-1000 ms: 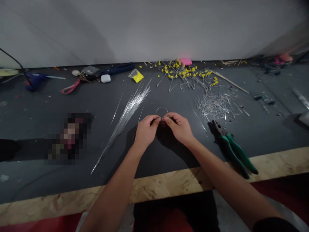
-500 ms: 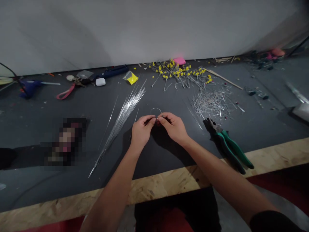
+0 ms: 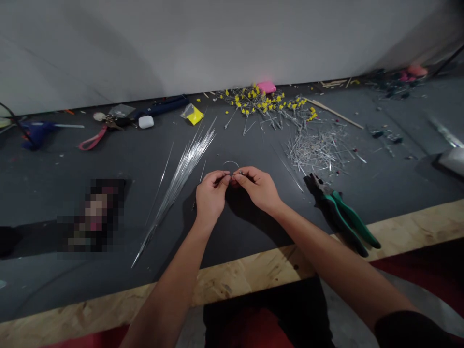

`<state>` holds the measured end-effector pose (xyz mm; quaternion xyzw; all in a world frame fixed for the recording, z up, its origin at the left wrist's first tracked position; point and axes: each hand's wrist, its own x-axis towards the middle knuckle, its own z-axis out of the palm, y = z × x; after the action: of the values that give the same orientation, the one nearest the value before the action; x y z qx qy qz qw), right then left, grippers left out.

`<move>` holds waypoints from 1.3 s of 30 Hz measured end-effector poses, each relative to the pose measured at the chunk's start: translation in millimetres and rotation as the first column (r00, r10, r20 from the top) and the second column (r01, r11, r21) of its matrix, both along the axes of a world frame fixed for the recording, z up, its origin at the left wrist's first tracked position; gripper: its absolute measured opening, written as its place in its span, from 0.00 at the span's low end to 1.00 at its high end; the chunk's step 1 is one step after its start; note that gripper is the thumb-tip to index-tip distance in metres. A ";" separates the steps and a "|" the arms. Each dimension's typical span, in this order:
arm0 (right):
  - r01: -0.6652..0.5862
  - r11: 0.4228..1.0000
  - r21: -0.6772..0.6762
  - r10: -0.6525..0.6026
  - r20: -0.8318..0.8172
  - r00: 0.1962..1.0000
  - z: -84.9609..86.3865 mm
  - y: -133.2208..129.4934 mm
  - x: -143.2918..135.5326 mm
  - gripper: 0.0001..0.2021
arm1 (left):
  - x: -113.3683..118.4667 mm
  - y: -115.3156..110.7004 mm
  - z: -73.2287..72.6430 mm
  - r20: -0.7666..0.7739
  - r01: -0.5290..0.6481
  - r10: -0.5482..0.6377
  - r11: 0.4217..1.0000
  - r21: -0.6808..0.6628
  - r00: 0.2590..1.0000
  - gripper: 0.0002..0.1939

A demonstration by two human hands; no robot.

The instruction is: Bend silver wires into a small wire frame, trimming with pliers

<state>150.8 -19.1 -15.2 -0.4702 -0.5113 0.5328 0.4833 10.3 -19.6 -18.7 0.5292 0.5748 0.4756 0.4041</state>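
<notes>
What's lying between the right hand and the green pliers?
At least one thin loose wire lies between the right hand and the pliers, in the head view.

Left-hand grip [image 3: 210,193] and right-hand grip [image 3: 259,190] close together, pinching a thin curved wire [image 3: 231,162], green-handled pliers [image 3: 352,215] off right, silvery rods [image 3: 180,179] fanning left across the tabletop [image 3: 145,157]

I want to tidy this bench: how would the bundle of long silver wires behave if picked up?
The wire bundle would probably splay, since its far end fans out and no tie shows. It lies straight though thin-stranded, so may be springy rather than floppy. Its smooth shine suggests it could be slippery.
</notes>
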 end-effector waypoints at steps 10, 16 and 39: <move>-0.002 0.999 -0.036 -0.001 -0.088 0.996 3.1 0.4 -0.3 0.08 | 5.6 -0.6 3.0 0.156 -0.011 0.016 0.999 -0.033 0.988 0.09; -0.042 0.993 -0.107 0.011 -0.274 0.962 4.9 3.5 -1.5 0.10 | 8.4 -2.8 3.5 0.215 -0.031 0.027 0.999 0.017 0.976 0.07; -0.003 0.987 -0.163 -0.049 -0.316 0.948 -1.3 7.0 2.6 0.10 | 2.7 1.5 5.4 0.284 -0.013 0.027 0.999 -0.052 0.959 0.12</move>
<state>153.5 -12.1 -16.6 -0.4214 -0.3763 0.6355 0.5262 13.0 -18.0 -13.3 0.4396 0.5276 0.5364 0.4906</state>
